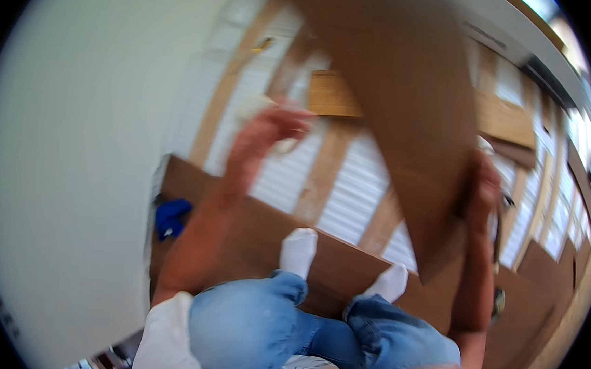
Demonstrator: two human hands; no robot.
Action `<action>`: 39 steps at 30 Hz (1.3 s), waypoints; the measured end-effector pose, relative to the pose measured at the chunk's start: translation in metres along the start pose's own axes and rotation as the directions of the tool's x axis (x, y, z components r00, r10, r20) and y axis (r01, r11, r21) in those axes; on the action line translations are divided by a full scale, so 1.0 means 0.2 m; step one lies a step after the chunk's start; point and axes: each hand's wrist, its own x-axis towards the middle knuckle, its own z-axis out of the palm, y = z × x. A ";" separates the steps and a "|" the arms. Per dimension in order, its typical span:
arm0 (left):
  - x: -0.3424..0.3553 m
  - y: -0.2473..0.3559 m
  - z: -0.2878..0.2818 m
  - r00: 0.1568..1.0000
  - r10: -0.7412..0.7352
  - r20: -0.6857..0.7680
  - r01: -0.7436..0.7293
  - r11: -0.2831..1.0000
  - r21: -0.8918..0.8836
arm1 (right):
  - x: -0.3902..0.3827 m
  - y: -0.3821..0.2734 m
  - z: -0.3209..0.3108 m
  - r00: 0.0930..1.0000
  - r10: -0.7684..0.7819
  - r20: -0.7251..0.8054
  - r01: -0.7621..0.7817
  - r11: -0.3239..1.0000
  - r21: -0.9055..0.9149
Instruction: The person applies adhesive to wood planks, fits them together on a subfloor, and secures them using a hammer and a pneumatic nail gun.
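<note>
A long brown board (410,117) is raised and tilted in front of me, its lower corner close to the brown panel under my feet. My right hand (484,187) grips its right edge; some of the fingers are hidden. To the left of the board, apart from it, my left hand (272,131) is smeared by motion. Something off-white (286,145) shows beside that hand, too blurred to name or to tell whether it is held.
Wooden battens (327,166) run over white ribbed sheeting. Wood blocks (332,94) lie across them, with another block (509,120) at the right. A pale wall (85,156) rises on the left. Near it, a blue item (172,217) rests on the brown flooring panel (257,240).
</note>
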 end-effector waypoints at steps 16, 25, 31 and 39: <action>-1.16 -0.74 -0.98 0.500 -0.696 -0.515 0.178 0.665 -0.726 | -0.38 0.61 0.85 0.680 0.322 0.659 0.237 0.754 -0.613; -1.26 -0.83 -0.94 0.475 -0.783 -0.402 0.390 0.596 -0.702 | -0.50 0.79 0.81 0.712 0.291 0.639 0.250 0.746 -0.617; -1.33 -0.90 -0.92 0.490 -0.830 -0.267 0.519 0.524 -0.675 | -0.59 0.85 0.71 0.732 0.284 0.620 0.253 0.731 -0.634; -1.35 -0.83 -0.85 0.451 -0.809 -0.377 0.535 0.583 -0.612 | -0.54 0.77 0.72 0.651 0.439 0.620 0.164 0.715 -0.679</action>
